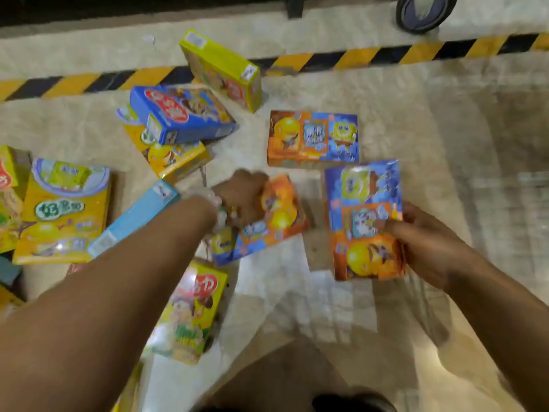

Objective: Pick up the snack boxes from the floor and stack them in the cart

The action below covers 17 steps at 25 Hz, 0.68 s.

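Several colourful snack boxes lie scattered on the pale floor. My right hand (427,242) grips an orange-and-blue box (364,203) by its right edge, held upright above the floor. My left hand (240,194) is closed on the top edge of a second orange-and-blue box (276,224), which is tilted. A third such box (313,138) lies flat just beyond. A blue box (181,114) rests on a yellow box (166,153), and another yellow box (222,66) stands tilted behind them. The cart body is not in view.
A yellow-and-black hazard stripe (386,55) runs across the floor at the back, with a dark wheel (423,11) beyond it. More boxes lie left: a large yellow one (62,215), a light-blue one (133,218), and a yellow one (190,310) near me. My shoe (353,402) shows below.
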Tool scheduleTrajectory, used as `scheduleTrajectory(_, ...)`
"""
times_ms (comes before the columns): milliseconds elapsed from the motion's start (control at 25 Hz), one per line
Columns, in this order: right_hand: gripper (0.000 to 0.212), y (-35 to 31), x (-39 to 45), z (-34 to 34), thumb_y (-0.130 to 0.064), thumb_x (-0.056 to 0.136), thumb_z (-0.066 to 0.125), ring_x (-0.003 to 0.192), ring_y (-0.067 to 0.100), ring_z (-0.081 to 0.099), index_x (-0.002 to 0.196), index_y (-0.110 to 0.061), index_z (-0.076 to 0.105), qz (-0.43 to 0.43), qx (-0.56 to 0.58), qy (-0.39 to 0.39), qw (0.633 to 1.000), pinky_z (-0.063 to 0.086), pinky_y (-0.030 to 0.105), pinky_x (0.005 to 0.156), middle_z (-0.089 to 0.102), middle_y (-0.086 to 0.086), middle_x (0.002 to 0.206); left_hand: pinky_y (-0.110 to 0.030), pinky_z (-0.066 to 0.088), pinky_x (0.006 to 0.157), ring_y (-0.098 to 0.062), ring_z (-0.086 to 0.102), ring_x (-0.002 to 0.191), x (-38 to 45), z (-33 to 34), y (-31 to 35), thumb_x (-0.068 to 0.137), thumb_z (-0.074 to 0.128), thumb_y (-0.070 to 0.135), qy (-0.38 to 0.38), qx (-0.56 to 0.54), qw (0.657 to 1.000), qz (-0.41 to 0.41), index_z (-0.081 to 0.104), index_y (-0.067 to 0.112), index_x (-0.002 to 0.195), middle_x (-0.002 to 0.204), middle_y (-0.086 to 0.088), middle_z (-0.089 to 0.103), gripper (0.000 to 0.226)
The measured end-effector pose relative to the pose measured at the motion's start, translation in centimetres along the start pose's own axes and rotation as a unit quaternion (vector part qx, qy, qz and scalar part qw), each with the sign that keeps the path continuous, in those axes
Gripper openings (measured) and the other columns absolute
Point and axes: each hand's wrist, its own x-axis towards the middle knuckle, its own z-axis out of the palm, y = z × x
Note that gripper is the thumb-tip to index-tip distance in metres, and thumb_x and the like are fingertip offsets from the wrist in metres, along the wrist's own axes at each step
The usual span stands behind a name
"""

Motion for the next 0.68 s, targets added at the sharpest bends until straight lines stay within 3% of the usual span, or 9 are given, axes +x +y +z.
scheduleTrajectory(120, 0.053, -1.6, -3.8, 1.7, -0.029, 0.054, 0.069, 0.077, 0.017, 0.071, 0.104, -0.012, 0.063, -0.002, 0.098, 0.03, 0.995, 0.057, 0.031, 0.061, 0.074, 0.002, 0.091, -0.026, 0.038, 0.08, -0.029, 0.053, 0.111, -5.2, -3.5, 1.1, 0.087, 0.064, 0.028, 0.109, -0.15, 0.982, -0.03, 0.044, 0.003, 0.126, 0.12, -0.013, 0.055, 0.05)
scheduleTrajectory(240, 0.034, -6.2, -9.7, 3.7, -0.019, 0.07, 0.065, 0.074, 0.015, 0.071, 0.103, -0.013, 0.063, 0.017, 0.111, 0.04, 0.993, 0.058, 0.033, 0.059, 0.074, 0.0, 0.089, -0.021, 0.037, 0.086, -0.019, 0.053, 0.113, -13.4, -7.7, 2.5, 0.087, 0.062, 0.034, 0.14, -0.29, 0.946, -0.042, 0.043, 0.01, 0.131, 0.12, 0.0, 0.054, 0.053)
scheduleTrajectory(320, 0.019, -10.5, -14.5, 4.9, -0.009, 0.084, 0.055, 0.069, 0.016, 0.071, 0.1, -0.014, 0.064, 0.037, 0.112, 0.042, 0.992, 0.058, 0.034, 0.056, 0.075, 0.001, 0.085, -0.035, 0.046, 0.092, -0.025, 0.059, 0.106, -19.5, -10.9, 4.8, 0.072, 0.056, 0.052, 0.123, -0.356, 0.925, -0.054, 0.049, 0.021, 0.126, 0.119, -0.006, 0.062, 0.063)
scheduleTrajectory(440, 0.019, -19.3, -23.2, 6.7, -0.004, 0.09, 0.049, 0.064, 0.015, 0.07, 0.098, -0.012, 0.064, 0.05, 0.123, 0.042, 0.99, 0.057, 0.033, 0.052, 0.074, 0.002, 0.08, -0.047, 0.052, 0.088, -0.033, 0.064, 0.09, -28.9, -17.3, 9.0, 0.071, 0.06, 0.048, 0.15, -0.474, 0.864, -0.077, 0.057, 0.019, 0.117, 0.108, -0.02, 0.066, 0.055)
scheduleTrajectory(520, 0.015, -25.3, -29.6, 7.8, -0.005, 0.086, 0.054, 0.065, 0.018, 0.07, 0.097, -0.009, 0.063, 0.05, 0.138, 0.034, 0.989, 0.057, 0.034, 0.053, 0.074, 0.006, 0.083, -0.031, 0.052, 0.074, -0.028, 0.06, 0.078, -34.9, -22.1, 12.8, 0.082, 0.064, 0.038, 0.187, -0.506, 0.837, -0.089, 0.058, 0.02, 0.115, 0.096, -0.029, 0.063, 0.038)
scheduleTrajectory(600, 0.021, -31.1, -36.4, 8.7, -0.006, 0.079, 0.058, 0.07, 0.022, 0.071, 0.1, -0.005, 0.062, 0.044, 0.147, 0.019, 0.988, 0.058, 0.035, 0.058, 0.073, 0.012, 0.089, -0.015, 0.044, 0.056, -0.01, 0.056, 0.062, -41.1, -27.1, 17.3, 0.093, 0.058, 0.026, 0.221, -0.497, 0.832, -0.11, 0.057, 0.032, 0.102, 0.079, -0.018, 0.06, 0.011)
scheduleTrajectory(680, 0.023, -36.0, -42.4, 9.4, -0.003, 0.08, 0.058, 0.067, 0.022, 0.07, 0.102, -0.003, 0.061, 0.028, 0.149, 0.009, 0.988, 0.058, 0.033, 0.057, 0.073, 0.012, 0.087, -0.011, 0.04, 0.049, 0.003, 0.052, 0.047, -46.6, -31.5, 21.5, 0.093, 0.058, 0.028, 0.252, -0.494, 0.826, -0.102, 0.057, 0.033, 0.093, 0.07, -0.006, 0.057, 0.005)
